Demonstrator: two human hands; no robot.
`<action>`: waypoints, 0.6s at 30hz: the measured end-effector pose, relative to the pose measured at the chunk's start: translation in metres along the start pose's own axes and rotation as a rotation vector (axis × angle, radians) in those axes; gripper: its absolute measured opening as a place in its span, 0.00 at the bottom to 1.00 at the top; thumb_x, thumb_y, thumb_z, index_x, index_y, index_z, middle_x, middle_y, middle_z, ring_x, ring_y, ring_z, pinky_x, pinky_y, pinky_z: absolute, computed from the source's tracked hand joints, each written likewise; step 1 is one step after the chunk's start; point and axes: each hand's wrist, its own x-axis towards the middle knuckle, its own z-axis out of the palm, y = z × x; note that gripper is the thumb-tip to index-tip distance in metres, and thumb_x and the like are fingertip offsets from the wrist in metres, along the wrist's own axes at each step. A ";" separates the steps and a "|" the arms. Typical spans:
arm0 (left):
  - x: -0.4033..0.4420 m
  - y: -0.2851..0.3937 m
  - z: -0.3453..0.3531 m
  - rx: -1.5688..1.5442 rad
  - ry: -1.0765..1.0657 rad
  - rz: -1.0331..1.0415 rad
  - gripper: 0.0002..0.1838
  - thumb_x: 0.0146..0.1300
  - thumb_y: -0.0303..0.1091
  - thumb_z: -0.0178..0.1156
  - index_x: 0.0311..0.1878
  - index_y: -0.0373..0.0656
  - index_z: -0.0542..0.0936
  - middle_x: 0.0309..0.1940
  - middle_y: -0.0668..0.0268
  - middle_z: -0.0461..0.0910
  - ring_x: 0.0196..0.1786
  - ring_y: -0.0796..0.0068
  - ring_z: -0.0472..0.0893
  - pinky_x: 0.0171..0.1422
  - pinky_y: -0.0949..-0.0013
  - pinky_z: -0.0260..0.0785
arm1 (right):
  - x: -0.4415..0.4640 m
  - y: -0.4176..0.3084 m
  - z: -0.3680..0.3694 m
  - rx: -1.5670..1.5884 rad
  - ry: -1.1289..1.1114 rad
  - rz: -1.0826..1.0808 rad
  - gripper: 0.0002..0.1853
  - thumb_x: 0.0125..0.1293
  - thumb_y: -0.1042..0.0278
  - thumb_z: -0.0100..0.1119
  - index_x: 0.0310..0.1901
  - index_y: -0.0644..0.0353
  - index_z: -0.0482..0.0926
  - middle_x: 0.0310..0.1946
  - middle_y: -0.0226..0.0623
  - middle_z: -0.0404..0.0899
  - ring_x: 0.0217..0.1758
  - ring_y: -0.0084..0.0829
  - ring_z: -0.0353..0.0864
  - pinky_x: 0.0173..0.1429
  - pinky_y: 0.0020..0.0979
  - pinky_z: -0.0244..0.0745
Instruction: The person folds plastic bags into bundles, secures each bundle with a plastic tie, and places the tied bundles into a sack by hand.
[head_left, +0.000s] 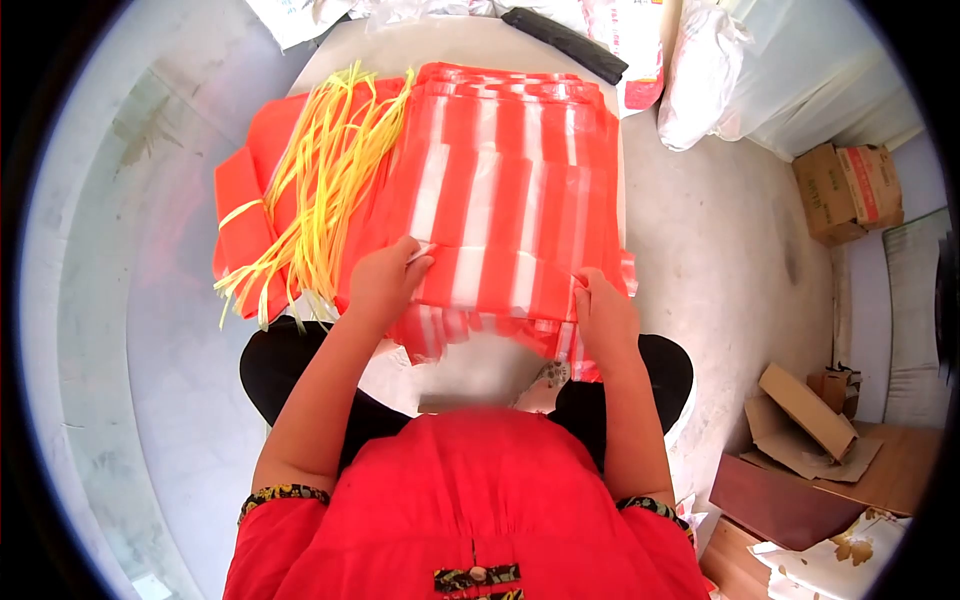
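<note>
A stack of red-and-white striped plastic sheets lies before me, its near edge hanging in loose folds over my lap. At the stack's left near side, my left hand is closed in a pinch on the top sheet, with a small white bit showing at its fingertips. My right hand pinches the same sheet near its right corner. A thin pale line crosses the sheet between both hands; whether it is a strip or a fold I cannot tell. Left of the stack, a bundle of yellow plastic strips rests on folded red material.
The pale table bears the stack. A dark flat roll and white bags are beyond it. Cardboard boxes stand at the right, and an opened carton sits on a brown box lower right.
</note>
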 end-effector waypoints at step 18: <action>-0.027 -0.006 -0.001 0.212 -0.136 0.526 0.37 0.54 0.27 0.68 0.71 0.40 0.77 0.78 0.57 0.71 0.81 0.53 0.68 0.83 0.52 0.63 | -0.002 -0.007 0.020 -0.212 -0.024 -0.675 0.38 0.63 0.65 0.72 0.75 0.58 0.70 0.80 0.44 0.66 0.83 0.46 0.64 0.84 0.48 0.61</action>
